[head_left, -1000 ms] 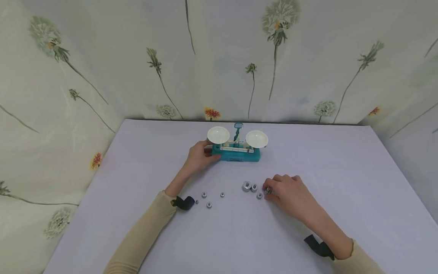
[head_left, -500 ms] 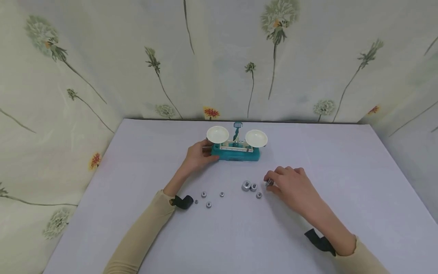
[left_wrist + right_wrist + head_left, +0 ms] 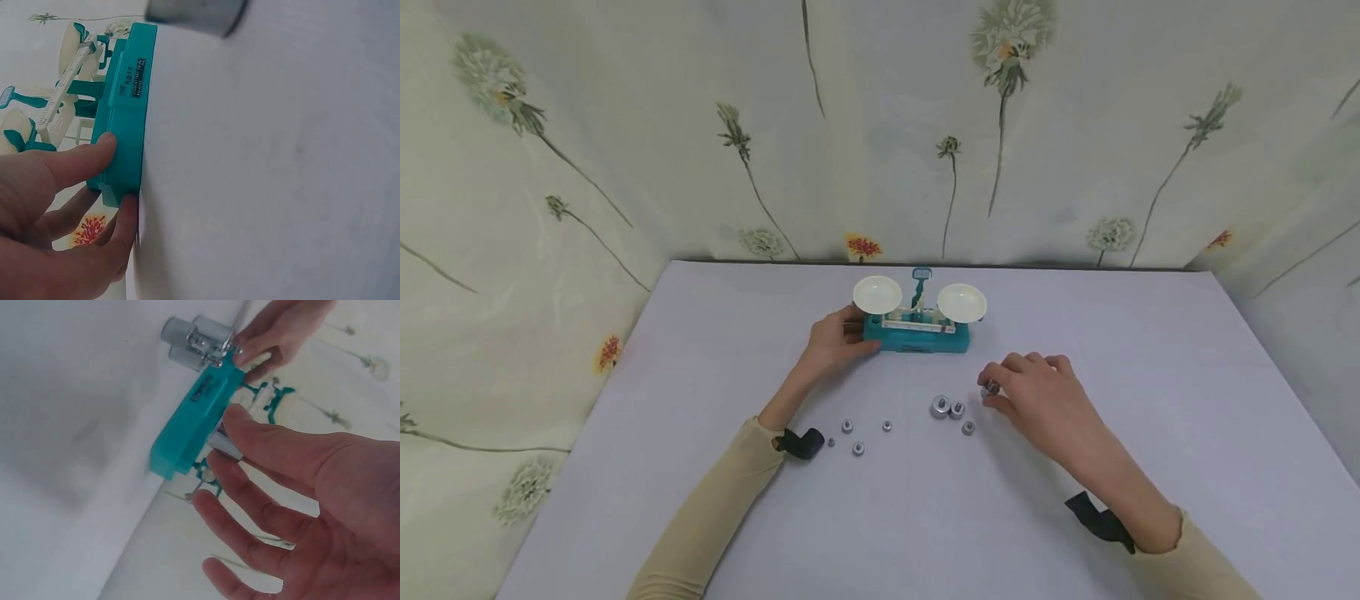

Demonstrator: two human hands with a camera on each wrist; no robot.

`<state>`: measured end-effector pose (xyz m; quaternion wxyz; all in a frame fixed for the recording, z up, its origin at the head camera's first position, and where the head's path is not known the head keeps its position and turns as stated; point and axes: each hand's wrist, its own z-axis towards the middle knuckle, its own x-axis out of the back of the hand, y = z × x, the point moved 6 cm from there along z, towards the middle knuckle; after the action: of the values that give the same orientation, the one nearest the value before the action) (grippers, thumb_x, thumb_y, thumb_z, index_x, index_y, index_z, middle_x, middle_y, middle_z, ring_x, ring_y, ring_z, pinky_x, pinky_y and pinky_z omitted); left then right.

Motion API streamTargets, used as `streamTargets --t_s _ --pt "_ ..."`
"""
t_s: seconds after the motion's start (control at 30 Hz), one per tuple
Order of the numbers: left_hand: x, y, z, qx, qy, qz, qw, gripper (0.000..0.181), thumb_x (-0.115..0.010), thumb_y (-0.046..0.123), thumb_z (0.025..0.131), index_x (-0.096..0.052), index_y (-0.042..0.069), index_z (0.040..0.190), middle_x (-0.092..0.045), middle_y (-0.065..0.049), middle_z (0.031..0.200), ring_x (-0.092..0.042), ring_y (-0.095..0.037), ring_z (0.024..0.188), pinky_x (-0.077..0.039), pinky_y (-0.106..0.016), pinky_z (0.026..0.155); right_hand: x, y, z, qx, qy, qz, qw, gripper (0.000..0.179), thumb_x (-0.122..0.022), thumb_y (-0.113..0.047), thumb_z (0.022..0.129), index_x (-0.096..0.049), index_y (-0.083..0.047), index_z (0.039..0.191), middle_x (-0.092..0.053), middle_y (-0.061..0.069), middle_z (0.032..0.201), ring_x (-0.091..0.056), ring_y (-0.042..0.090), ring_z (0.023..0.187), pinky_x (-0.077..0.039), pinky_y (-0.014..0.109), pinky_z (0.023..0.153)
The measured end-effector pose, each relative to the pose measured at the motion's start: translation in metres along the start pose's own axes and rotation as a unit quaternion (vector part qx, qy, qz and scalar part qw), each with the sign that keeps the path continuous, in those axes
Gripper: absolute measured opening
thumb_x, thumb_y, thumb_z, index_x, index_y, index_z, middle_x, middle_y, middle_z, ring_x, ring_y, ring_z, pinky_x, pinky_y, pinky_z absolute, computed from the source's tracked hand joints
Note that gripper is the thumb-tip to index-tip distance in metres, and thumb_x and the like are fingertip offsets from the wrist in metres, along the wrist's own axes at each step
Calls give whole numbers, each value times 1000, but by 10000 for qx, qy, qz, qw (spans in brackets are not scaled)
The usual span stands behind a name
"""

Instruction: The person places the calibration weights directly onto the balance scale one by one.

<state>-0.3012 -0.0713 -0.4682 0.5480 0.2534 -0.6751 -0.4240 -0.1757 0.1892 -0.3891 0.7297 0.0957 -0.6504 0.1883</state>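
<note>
The right hand's (image 3: 1037,406) grip pinches a metal weight (image 3: 991,388) over the desk (image 3: 850,533), inward of its far edge; probably dense and slick, best held by its sides. The left hand (image 3: 831,343) grips the scale (image 3: 922,341) near that edge.

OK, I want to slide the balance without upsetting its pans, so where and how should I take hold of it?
I'd pinch the right end of the balance's teal base front to back, coming low from the right: that end is untouched and blocky, while the left grip holds the left one. Stay under the right pan, which juts past the base.
</note>
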Motion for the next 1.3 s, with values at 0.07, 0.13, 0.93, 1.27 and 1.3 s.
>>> streamTargets --t_s 0.07,0.13,0.93,1.27,1.3 --pt "0 0 0 26 16 4 10000 56 -81 12 97 -58 -2 146 -65 -23 148 -66 -40 137 -57 -46 114 1 0 1 -6 9 1 10000 25 -90 -18 88 -81 -17 111 -80 7 104 -73 35 100 -53 68 96" --pt "0 0 0 46 32 0 10000 57 -81 12 96 -58 -2 146 -65 -23 148 -66 -39 137 -57 -46 114 3 -1 3 -29 13 6 10000 24 -89 -18 89 -81 -17 111 -80 8 105 -73 35 101 -52 69 96" --pt "2 -1 -1 142 17 -68 9999 55 -80 14 97 -59 0 146 -66 -22 149 -66 -38 139 -55 -47 117 29 4 38 -239 51 406 9989 25 -82 -21 97 -79 -13 121 -78 12 110 -72 33 100 -49 65 94" --pt "3 -4 0 178 -78 -170 9997 56 -80 16 98 -58 1 147 -66 -21 149 -65 -37 140 -54 -48 119 34 7 52 -212 291 499 9981 26 -79 -18 99 -77 -12 124 -77 15 112 -72 34 100 -49 63 92" --pt "3 -5 0 179 -72 -159 9997 56 -80 16 98 -58 1 147 -66 -21 149 -65 -37 139 -54 -48 118 34 8 53 -219 313 503 9980 26 -79 -18 99 -77 -12 125 -77 15 112 -72 34 100 -50 63 93"
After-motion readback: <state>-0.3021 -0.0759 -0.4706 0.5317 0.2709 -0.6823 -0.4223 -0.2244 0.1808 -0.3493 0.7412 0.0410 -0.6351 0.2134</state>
